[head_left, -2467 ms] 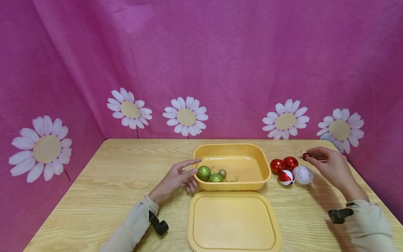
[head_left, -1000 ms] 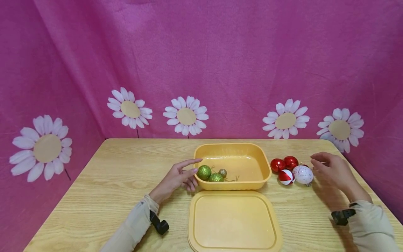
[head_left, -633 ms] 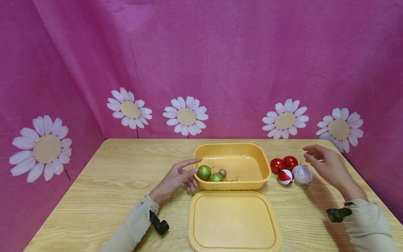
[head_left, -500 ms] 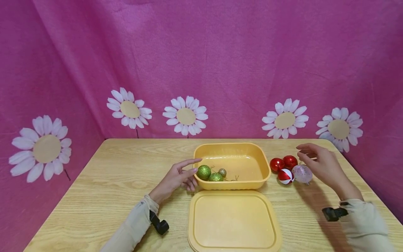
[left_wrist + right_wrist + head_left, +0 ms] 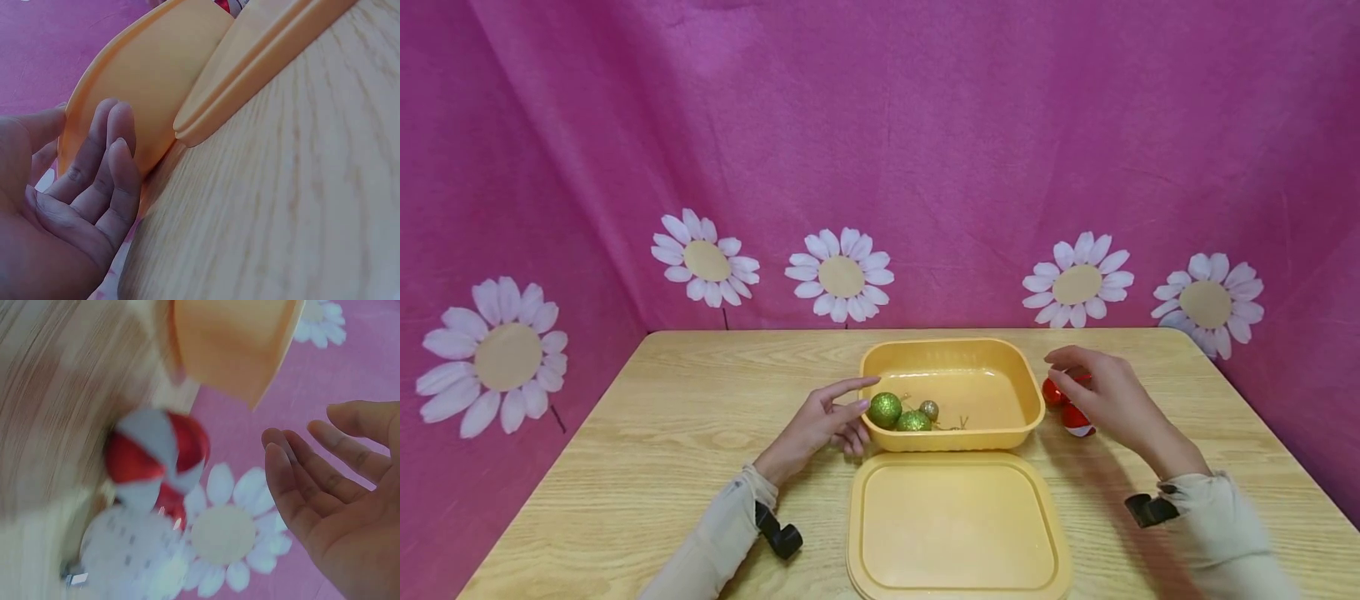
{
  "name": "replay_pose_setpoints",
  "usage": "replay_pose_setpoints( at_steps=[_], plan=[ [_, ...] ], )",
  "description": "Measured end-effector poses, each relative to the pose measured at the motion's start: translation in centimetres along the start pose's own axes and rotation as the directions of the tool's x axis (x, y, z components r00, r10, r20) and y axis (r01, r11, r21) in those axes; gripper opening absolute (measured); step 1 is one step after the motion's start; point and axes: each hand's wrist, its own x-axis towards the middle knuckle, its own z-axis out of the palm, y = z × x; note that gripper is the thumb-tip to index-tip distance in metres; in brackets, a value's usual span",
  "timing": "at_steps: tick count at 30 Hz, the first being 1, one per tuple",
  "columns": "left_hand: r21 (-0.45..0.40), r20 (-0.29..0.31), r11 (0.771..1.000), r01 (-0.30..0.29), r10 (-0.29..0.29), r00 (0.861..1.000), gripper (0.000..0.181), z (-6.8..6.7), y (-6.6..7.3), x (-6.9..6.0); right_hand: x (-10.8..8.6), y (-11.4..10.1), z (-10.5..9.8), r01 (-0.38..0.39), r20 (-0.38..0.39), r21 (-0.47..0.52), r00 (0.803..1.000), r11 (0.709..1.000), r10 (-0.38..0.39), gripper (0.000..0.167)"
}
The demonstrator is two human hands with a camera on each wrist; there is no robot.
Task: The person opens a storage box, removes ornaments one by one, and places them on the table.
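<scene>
My left hand (image 5: pixel 816 425) is at the left rim of a yellow plastic box (image 5: pixel 955 441), its fingertips touching the rim and its fingers loosely bent outside the wall. Inside the box lie two green glitter baubles (image 5: pixel 885 410) and a small gold bauble (image 5: pixel 929 410). To the box's right, my right hand (image 5: pixel 1108 400) hovers above a cluster of Christmas baubles, fingers relaxed, holding nothing. A red bauble (image 5: pixel 1052 392) and a red-and-white striped bauble (image 5: pixel 1077 420) show beside it. In the right wrist view a white speckled bauble (image 5: pixel 131 553) appears; the hand hides it from the head view.
A yellow lid (image 5: pixel 958 533) lies flat in front of the box on the wooden table (image 5: pixel 685 417). Behind and beside the table hangs a pink cloth (image 5: pixel 887 167) with white daisies. Each wrist carries a small black camera (image 5: pixel 784 540).
Earlier my right hand pinched a small dark red bauble, then let it go behind the white one. It has since moved left over the cluster, nearer the box. My left hand stays put.
</scene>
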Motion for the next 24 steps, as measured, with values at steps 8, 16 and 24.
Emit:
replay_pose_setpoints(
  at_steps=[8, 16, 24],
  plan=[
    [-0.010, 0.013, 1.000, -0.010, 0.010, 1.000, 0.052, -0.1, 0.0, 0.0, 1.5, -2.4, 2.6, 0.138, 0.004, 0.044, 0.990, 0.990, -0.138, 0.018],
    [-0.021, 0.007, 1.000, -0.012, 0.012, 1.000, 0.050, -0.1, 0.0, 0.2, 2.9, -4.4, 5.2, 0.170, 0.066, 0.088, 0.982, 0.981, -0.176, 0.019],
    [-0.022, 0.013, 1.000, -0.013, 0.013, 1.000, 0.050, -0.2, -0.1, 0.2, 3.9, -5.9, 8.1, 0.248, 0.099, 0.092, 0.961, 0.964, -0.256, 0.017]
  ],
)
